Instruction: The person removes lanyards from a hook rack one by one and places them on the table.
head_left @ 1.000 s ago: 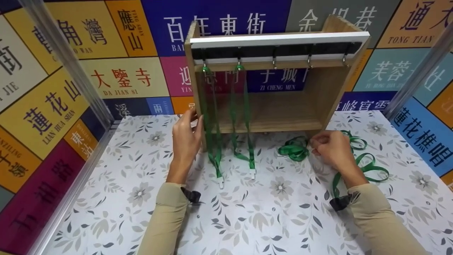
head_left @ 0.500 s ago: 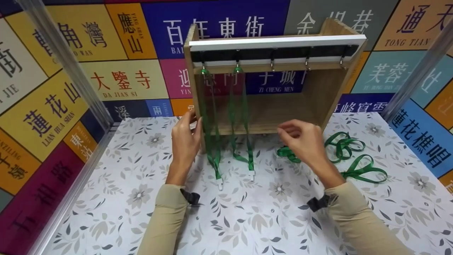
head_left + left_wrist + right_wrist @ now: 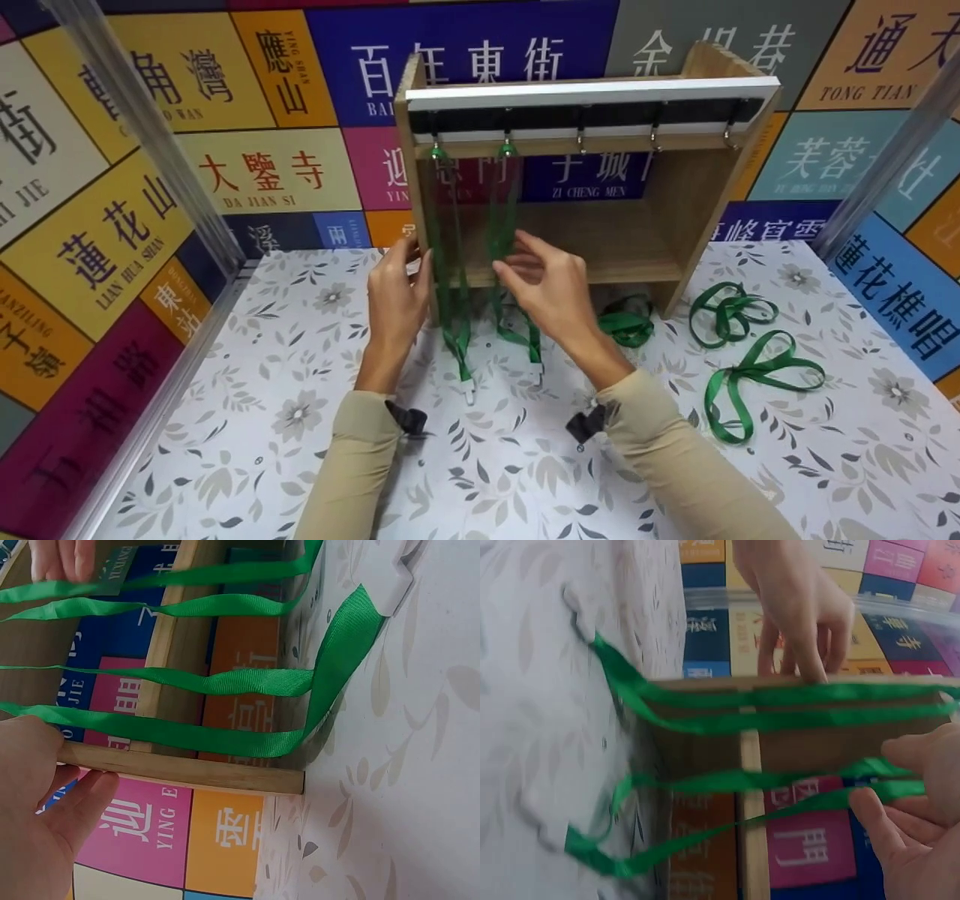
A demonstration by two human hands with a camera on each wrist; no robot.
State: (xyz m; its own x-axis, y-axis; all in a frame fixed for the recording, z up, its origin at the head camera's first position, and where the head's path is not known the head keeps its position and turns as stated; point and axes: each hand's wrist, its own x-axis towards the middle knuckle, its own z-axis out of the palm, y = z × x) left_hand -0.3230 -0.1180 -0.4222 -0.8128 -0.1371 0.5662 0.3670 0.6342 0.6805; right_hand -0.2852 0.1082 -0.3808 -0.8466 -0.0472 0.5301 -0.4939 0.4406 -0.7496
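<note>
A wooden rack [image 3: 615,232] stands upright, with a row of metal hooks along its top bar. My left hand [image 3: 397,300] grips the rack's left side panel, thumb and fingers on either side in the left wrist view. A green lanyard [image 3: 459,346] hangs from the leftmost hook, and another green lanyard [image 3: 600,859] hangs from the second hook. Both end in white clips near the tabletop. My right hand [image 3: 555,292] is at the second lanyard, fingertips touching its straps. Thumb and index finger stand apart, one on each side of the straps in the right wrist view.
Right of the rack, on the floral tabletop [image 3: 300,465], lie a bundled green lanyard [image 3: 630,326], a looped one [image 3: 727,319] and a spread one [image 3: 765,367]. Bare hooks [image 3: 580,142] hang at the middle and right. A sign-printed wall [image 3: 270,165] stands behind.
My right hand has moved left from beside the loose lanyards to the second hanging lanyard, whose straps now lie closer together. My left hand stays on the side panel.
</note>
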